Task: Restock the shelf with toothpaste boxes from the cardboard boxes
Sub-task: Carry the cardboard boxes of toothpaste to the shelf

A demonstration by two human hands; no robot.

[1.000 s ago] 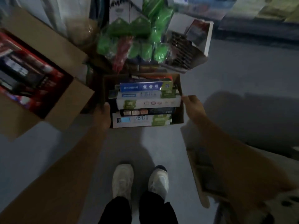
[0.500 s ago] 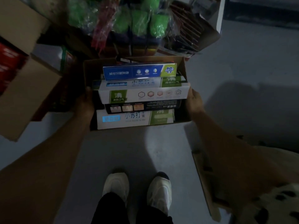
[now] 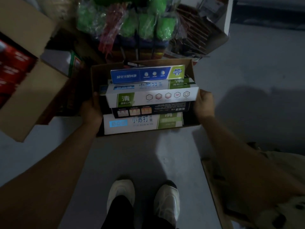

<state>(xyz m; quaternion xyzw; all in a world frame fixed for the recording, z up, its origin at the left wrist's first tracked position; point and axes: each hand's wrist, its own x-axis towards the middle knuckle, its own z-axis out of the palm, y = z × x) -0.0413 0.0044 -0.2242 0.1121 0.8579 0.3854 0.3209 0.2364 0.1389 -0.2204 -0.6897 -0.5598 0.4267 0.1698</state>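
Down on the gray floor, seen from the head camera, a small cardboard box sits open, and a person holds it by its two short sides. The left hand grips the left wall, with the thumb hooked over the rim. The right hand wraps around the right wall the same way. Holding both sides likely keeps the box level, so nothing slides out when it is carried. Inside, the toothpaste boxes lie flat in a pile, long sides facing the person. A blue one lies at the far edge, a white and green one in the middle, a dark one under it, and another white one at the near edge. None are on a shelf yet. Two white shoes stand near the box. A bigger carton with red packs is off to the left, and green wrapped bundles sit just behind the box.
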